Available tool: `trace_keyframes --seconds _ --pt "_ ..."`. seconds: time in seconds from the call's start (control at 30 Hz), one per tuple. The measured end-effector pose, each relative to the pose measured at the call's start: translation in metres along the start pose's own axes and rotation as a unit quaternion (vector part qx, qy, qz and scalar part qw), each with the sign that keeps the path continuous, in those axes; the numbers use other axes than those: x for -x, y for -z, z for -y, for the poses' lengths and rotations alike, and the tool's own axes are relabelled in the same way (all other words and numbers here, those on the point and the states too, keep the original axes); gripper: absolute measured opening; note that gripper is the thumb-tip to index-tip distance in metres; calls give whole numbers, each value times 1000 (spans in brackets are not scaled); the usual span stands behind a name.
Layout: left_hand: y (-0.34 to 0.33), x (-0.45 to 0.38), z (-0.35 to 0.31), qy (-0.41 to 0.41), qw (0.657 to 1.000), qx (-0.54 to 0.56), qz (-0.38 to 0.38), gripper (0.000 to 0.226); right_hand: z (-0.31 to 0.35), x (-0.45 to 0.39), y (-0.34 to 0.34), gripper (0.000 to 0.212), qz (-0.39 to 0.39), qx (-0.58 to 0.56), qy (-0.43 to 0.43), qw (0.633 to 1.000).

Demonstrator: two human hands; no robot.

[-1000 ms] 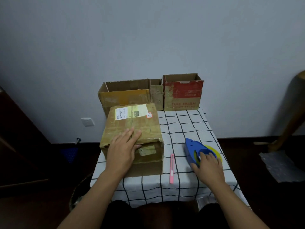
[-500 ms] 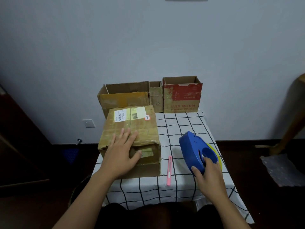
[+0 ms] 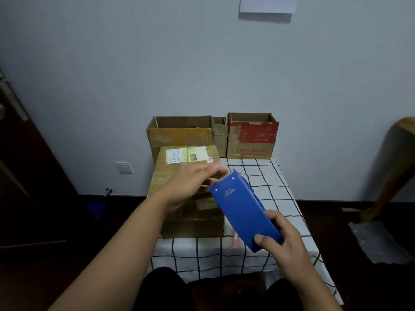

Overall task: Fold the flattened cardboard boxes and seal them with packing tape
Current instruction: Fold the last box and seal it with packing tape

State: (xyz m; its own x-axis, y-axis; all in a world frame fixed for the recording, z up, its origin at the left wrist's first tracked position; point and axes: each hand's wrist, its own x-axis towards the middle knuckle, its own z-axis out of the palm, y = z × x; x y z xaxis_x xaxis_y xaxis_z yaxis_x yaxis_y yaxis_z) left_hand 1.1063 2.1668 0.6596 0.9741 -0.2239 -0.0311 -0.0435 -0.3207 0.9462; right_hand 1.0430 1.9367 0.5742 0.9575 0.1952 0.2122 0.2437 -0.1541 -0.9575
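A brown cardboard box point(image 3: 173, 173) with a white shipping label stands closed on the left of the checked tablecloth point(image 3: 265, 176). My right hand point(image 3: 280, 239) grips the near end of a blue tape dispenser point(image 3: 241, 205), lifted above the table and tilted toward the box. My left hand point(image 3: 193, 185) hovers over the box with its fingertips at the dispenser's front end, where the tape comes out; the fingers are blurred.
Three open boxes stand at the back against the wall: a wide brown one point(image 3: 179, 133), a narrow one point(image 3: 219, 135), a red-printed one point(image 3: 252, 136). A pink utility knife point(image 3: 235, 242) lies half hidden under the dispenser. A wooden chair leg point(image 3: 386, 176) is at right.
My right hand has lifted the dispenser off the table and swung it up toward the box. My left hand has left the box top and reached to the dispenser's front end.
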Motion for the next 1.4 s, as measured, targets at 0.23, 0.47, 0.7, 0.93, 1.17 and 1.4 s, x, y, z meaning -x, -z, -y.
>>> trace_keyframes --seconds 0.23,0.47,0.7,0.93,1.17,1.4 --pt "34 16 27 77 996 6 35 32 8 -2 -23 35 20 -61 8 998" --pt "56 22 32 71 993 97 21 25 11 -8 -39 39 46 -69 -7 997" --pt "62 21 43 57 990 132 4 29 8 -26 -36 44 34 -135 -42 989" --pt "58 17 39 -13 973 218 71 67 48 -68 -38 29 25 -329 -161 930" --pt "54 14 26 -16 967 253 22 57 75 -105 -38 30 71 -350 -183 916" --pt "51 13 26 -8 969 244 -29 55 91 -120 -24 43 171 19 -29 985"
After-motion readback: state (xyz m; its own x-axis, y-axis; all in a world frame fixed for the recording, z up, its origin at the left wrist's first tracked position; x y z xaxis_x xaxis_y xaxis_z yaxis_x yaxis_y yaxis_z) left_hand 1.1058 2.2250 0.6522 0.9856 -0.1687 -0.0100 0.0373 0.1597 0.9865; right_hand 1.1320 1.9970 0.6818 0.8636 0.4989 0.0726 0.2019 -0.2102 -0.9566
